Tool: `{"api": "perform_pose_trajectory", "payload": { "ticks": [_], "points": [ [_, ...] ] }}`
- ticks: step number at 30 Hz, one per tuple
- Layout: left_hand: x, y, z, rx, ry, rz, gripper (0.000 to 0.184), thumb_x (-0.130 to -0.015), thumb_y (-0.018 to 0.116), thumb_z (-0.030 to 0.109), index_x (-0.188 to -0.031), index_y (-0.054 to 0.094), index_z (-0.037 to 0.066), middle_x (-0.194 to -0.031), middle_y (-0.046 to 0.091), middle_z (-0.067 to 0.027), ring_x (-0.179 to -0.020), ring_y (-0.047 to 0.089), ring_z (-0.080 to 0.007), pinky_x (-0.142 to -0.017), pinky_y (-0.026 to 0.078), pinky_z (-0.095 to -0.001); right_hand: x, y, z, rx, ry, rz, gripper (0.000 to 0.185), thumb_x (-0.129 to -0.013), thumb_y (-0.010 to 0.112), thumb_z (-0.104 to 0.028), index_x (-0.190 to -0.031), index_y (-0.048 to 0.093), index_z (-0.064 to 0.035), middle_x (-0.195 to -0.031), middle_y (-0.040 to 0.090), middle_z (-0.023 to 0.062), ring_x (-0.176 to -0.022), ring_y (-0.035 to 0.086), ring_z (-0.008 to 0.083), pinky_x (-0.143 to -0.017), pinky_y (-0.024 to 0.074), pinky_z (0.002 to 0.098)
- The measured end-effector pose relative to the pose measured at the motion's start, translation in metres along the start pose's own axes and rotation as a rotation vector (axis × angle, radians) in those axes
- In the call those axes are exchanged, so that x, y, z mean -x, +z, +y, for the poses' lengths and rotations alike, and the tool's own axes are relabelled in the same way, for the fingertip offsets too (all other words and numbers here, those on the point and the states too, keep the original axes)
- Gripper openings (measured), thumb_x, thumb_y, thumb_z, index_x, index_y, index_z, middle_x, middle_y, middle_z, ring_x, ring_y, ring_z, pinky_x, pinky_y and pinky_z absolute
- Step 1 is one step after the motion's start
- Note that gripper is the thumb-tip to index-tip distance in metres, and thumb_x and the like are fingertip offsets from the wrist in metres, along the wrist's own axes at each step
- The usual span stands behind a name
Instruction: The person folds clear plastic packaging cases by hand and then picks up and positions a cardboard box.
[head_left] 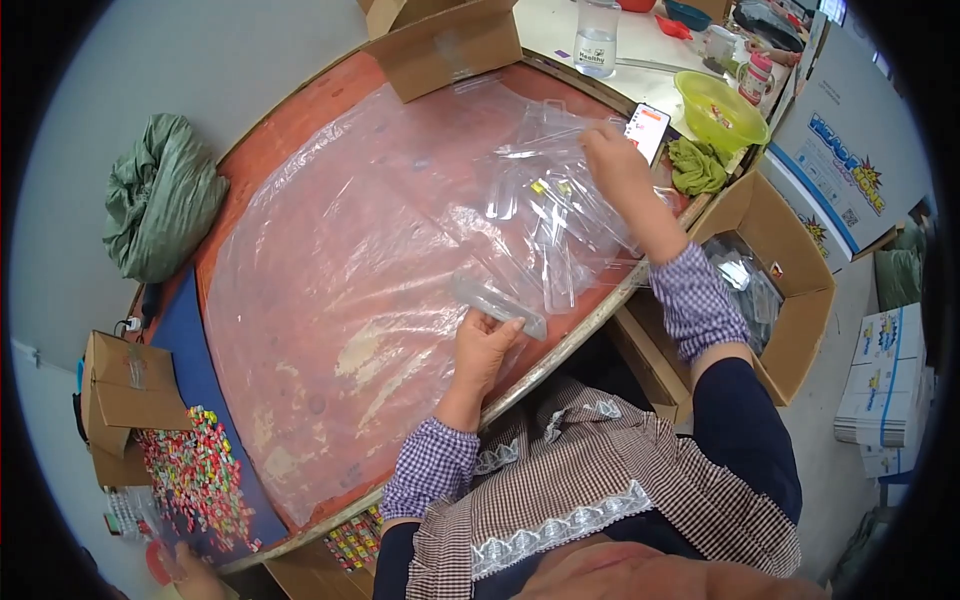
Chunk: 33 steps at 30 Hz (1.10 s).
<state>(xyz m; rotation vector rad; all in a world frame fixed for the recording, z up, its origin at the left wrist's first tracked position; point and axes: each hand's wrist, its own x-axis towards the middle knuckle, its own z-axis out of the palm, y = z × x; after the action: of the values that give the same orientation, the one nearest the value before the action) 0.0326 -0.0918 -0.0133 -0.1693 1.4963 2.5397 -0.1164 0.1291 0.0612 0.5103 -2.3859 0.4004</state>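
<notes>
My left hand point(483, 348) is closed on a long clear plastic blister shell point(497, 305), near the table's front edge. The thumb lies along the shell's near end. Over the right side of the table, my right hand point(615, 165) has its fingers bent and drawn together at the back of a heap of clear plastic shells point(555, 225). What those fingers grip, if anything, cannot be made out against the clear plastic. Small yellow pieces point(540, 187) show among the heaped shells. A clear plastic sheet point(330, 230) covers much of the red tabletop.
An open carton point(808, 290) with clear packs stands right of the table. A phone point(647, 128), a green cloth point(698, 167) and a yellow-green basin point(720, 108) lie beyond my right hand. Small colourful pieces point(200, 475) and another person's hand point(190, 575) are at lower left.
</notes>
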Motion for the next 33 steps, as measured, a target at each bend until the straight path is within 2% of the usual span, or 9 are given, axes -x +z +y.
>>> {"api": "perform_pose_trajectory", "payload": {
  "ticks": [3,8,17,20,24,27,30,32,33],
  "points": [
    [0.003,0.004,0.007,-0.025,0.045,0.007,0.033,-0.075,0.059,-0.002,-0.105,0.045,-0.002,-0.101,0.054,-0.0105,-0.090,0.055,-0.0157,-0.075,0.048,-0.0264,-0.002,0.006,0.011,0.012,0.016,-0.086,0.022,-0.076,0.054,-0.013,-0.097,0.056,-0.0041,-0.093,0.058,0.0137,-0.083,0.057,0.0266,-0.070,0.0457,0.0348],
    [0.003,0.003,0.000,0.000,0.088,-0.052,0.034,-0.075,0.062,0.000,-0.104,0.045,-0.002,-0.099,0.055,-0.0099,-0.088,0.056,-0.0154,-0.074,0.048,-0.0256,0.066,-0.016,-0.076,-0.991,0.114,-1.022,0.022,-0.076,0.060,-0.014,-0.093,0.057,-0.0020,-0.080,0.060,0.0055,-0.073,0.056,0.0122,-0.067,0.0455,0.0262],
    [0.006,0.005,0.007,-0.108,-0.011,-0.035,0.037,-0.073,0.065,0.003,-0.105,0.045,-0.002,-0.097,0.056,-0.0091,-0.084,0.057,-0.0144,-0.069,0.048,-0.0235,0.091,0.004,-0.074,-1.383,0.383,-1.101,0.021,-0.074,0.062,-0.014,-0.091,0.057,-0.0031,-0.073,0.059,0.0030,-0.062,0.053,0.0076,-0.057,0.0450,0.0245],
    [0.002,0.000,0.003,-0.028,-0.003,-0.095,0.037,-0.074,0.064,0.003,-0.105,0.045,-0.002,-0.098,0.056,-0.0090,-0.084,0.057,-0.0143,-0.069,0.048,-0.0232,0.085,-0.001,-0.073,-1.054,0.161,-0.908,0.014,-0.075,0.058,-0.011,-0.087,0.058,-0.0037,-0.076,0.060,0.0071,-0.063,0.057,0.0129,-0.057,0.0460,0.0270],
    [0.004,0.001,0.004,-0.054,-0.049,0.028,0.038,-0.074,0.065,0.004,-0.105,0.044,-0.002,-0.098,0.056,-0.0093,-0.085,0.057,-0.0148,-0.069,0.048,-0.0227,0.031,-0.007,-0.028,0.041,0.054,-0.241,0.016,-0.077,0.056,-0.016,-0.090,0.059,-0.0053,-0.087,0.058,0.0117,-0.076,0.058,0.0277,-0.064,0.0462,0.0337],
    [0.003,0.003,0.006,-0.067,-0.056,0.009,0.038,-0.074,0.064,0.003,-0.106,0.044,-0.003,-0.100,0.056,-0.0097,-0.086,0.057,-0.0158,-0.072,0.047,-0.0232,0.012,0.001,0.011,-0.010,0.034,0.087,0.022,-0.075,0.058,-0.020,-0.092,0.059,-0.0053,-0.088,0.058,0.0115,-0.077,0.058,0.0270,-0.066,0.0462,0.0337],
    [0.003,0.004,0.006,-0.077,0.045,-0.022,0.039,-0.074,0.064,0.004,-0.106,0.044,-0.003,-0.100,0.056,-0.0097,-0.086,0.057,-0.0161,-0.073,0.047,-0.0238,0.041,-0.004,-0.016,-0.254,0.009,-0.197,0.024,-0.075,0.060,-0.019,-0.095,0.058,-0.0057,-0.085,0.058,0.0102,-0.075,0.058,0.0250,-0.066,0.0458,0.0314],
    [0.002,0.005,0.002,-0.072,0.082,-0.033,0.039,-0.074,0.064,0.004,-0.107,0.044,-0.003,-0.101,0.056,-0.0097,-0.086,0.057,-0.0163,-0.073,0.047,-0.0240,0.062,-0.021,-0.058,-0.786,0.035,-0.782,0.026,-0.074,0.063,-0.017,-0.096,0.057,-0.0055,-0.083,0.058,0.0086,-0.074,0.057,0.0205,-0.067,0.0451,0.0284],
    [0.001,0.003,-0.001,-0.049,0.087,-0.055,0.039,-0.074,0.065,0.004,-0.107,0.044,-0.003,-0.101,0.056,-0.0096,-0.087,0.057,-0.0164,-0.073,0.047,-0.0244,0.072,-0.021,-0.075,-0.864,0.035,-0.880,0.023,-0.074,0.063,-0.016,-0.093,0.058,-0.0042,-0.080,0.058,0.0081,-0.073,0.056,0.0179,-0.067,0.0446,0.0280]
  ]
}}
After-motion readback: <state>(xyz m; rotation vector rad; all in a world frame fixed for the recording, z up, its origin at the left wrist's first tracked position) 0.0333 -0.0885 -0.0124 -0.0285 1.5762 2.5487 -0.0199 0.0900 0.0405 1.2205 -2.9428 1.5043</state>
